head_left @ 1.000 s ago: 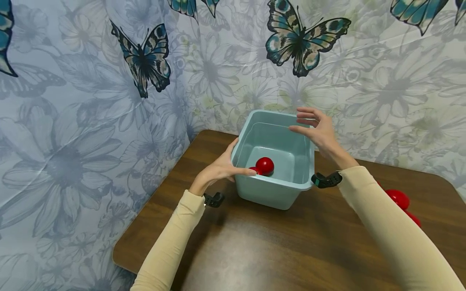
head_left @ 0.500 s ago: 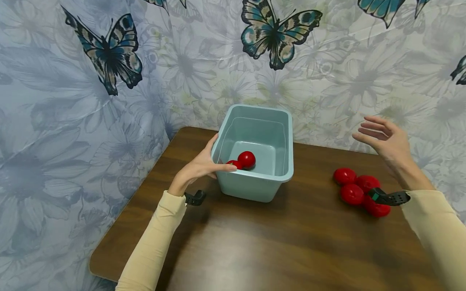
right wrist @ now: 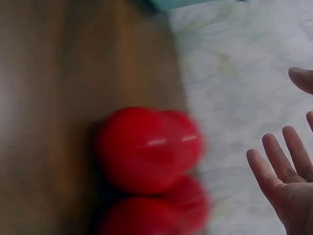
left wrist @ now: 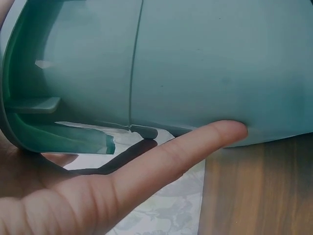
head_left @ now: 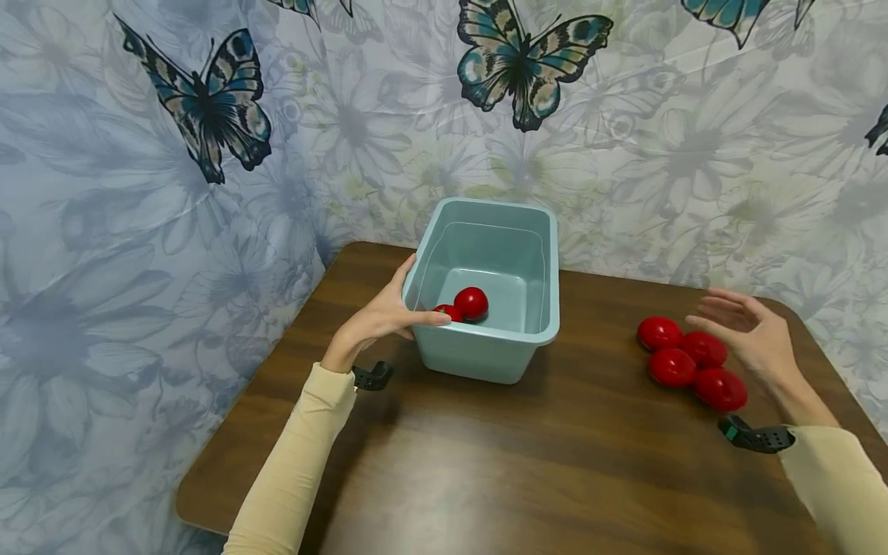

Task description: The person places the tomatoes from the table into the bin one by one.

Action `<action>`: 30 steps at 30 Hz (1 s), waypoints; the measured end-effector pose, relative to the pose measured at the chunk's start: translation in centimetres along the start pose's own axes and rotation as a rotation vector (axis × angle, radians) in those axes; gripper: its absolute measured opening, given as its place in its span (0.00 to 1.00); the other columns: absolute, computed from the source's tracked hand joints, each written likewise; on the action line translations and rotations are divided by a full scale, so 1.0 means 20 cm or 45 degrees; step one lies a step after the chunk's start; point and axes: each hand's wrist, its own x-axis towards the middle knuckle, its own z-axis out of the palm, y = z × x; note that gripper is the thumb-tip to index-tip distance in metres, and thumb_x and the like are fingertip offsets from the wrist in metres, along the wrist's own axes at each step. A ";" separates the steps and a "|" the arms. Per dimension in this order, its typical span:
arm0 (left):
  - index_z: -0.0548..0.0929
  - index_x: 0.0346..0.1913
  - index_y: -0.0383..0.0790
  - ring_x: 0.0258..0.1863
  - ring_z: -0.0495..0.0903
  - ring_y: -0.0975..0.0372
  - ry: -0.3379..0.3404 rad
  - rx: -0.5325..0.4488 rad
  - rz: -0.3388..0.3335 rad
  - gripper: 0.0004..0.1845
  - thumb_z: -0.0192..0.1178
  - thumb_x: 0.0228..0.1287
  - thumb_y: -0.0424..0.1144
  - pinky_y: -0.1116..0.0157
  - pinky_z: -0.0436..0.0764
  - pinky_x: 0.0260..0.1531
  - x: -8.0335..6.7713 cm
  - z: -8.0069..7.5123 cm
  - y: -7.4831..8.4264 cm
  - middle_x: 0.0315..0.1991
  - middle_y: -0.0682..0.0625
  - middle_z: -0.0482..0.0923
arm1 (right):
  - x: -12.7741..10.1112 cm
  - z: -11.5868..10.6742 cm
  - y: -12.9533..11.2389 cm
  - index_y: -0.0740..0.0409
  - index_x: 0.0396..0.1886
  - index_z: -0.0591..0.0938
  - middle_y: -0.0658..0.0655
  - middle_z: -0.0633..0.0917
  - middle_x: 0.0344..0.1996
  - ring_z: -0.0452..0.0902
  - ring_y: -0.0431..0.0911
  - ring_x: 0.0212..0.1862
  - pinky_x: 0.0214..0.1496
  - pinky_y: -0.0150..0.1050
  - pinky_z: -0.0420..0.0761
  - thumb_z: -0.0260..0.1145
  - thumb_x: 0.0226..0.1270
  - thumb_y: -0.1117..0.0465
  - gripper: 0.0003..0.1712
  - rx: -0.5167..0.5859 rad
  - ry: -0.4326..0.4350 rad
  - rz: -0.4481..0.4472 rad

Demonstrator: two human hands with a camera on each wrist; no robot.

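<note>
Plainly, label by label, with the tub as landmark:

Tub: a pale teal plastic tub [head_left: 486, 289], rectangular with rounded corners, smooth glossy walls and a rolled rim; it stands at the far side of the table [head_left: 527, 462], close to the curtain [head_left: 139, 231].
Tub contents: two glossy red balls [head_left: 470, 303] lie on its floor toward the near left corner, touching or nearly so.
Left hand: the left hand [head_left: 381, 317] grips the tub's left near corner, thumb curled over the rim and fingers against the outer wall; the left wrist view shows one straight finger [left wrist: 186, 152] lying under the rim's ribbed underside.
Right hand: the right hand [head_left: 752, 335] hovers well right of the tub, fingers spread and relaxed, holding nothing, just right of the loose balls.
Loose balls: four smooth round red balls [head_left: 683, 358] cluster on the wood right of the tub; in the right wrist view they are blurred, so I cannot tell whether all touch.
Surface: dark wood-grain table with a soft sheen and rounded corners.
Room: a thin, creased curtain printed with grey flowers and teal butterflies hangs behind and left of the tub.
Open room: bare wood lies in front of the tub, and between it and the loose balls.
</note>
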 end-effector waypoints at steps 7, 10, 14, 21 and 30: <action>0.36 0.85 0.65 0.73 0.63 0.34 -0.012 0.014 -0.006 0.68 0.80 0.55 0.49 0.35 0.84 0.44 0.00 0.02 0.00 0.83 0.44 0.46 | -0.12 0.08 0.28 0.48 0.63 0.82 0.22 0.79 0.45 0.75 0.16 0.46 0.43 0.15 0.76 0.76 0.68 0.64 0.24 -0.240 -0.027 -0.014; 0.36 0.85 0.64 0.73 0.63 0.34 -0.008 0.015 0.003 0.68 0.80 0.55 0.48 0.36 0.85 0.43 0.00 0.02 0.01 0.83 0.43 0.47 | -0.13 0.12 0.32 0.61 0.64 0.81 0.30 0.80 0.48 0.74 0.17 0.47 0.43 0.13 0.73 0.78 0.67 0.58 0.29 -0.415 0.001 -0.036; 0.37 0.85 0.64 0.73 0.63 0.34 0.000 0.008 0.004 0.68 0.80 0.55 0.48 0.33 0.83 0.45 0.00 0.02 0.01 0.82 0.42 0.48 | -0.13 0.17 0.35 0.66 0.68 0.78 0.62 0.81 0.62 0.81 0.49 0.60 0.49 0.25 0.78 0.78 0.66 0.51 0.37 -0.597 -0.018 -0.010; 0.37 0.85 0.63 0.73 0.63 0.34 -0.003 0.002 -0.007 0.70 0.81 0.54 0.49 0.33 0.83 0.45 0.01 0.02 0.00 0.83 0.41 0.47 | -0.17 0.24 0.41 0.64 0.75 0.71 0.80 0.64 0.73 0.61 0.78 0.66 0.57 0.78 0.67 0.76 0.67 0.46 0.45 -0.593 -0.033 0.107; 0.36 0.86 0.62 0.73 0.63 0.33 0.013 -0.004 0.000 0.70 0.81 0.53 0.49 0.29 0.80 0.46 0.00 0.01 0.01 0.82 0.40 0.47 | -0.15 0.25 0.38 0.65 0.73 0.73 0.82 0.68 0.69 0.67 0.76 0.62 0.53 0.74 0.72 0.78 0.65 0.46 0.44 -0.608 -0.032 0.092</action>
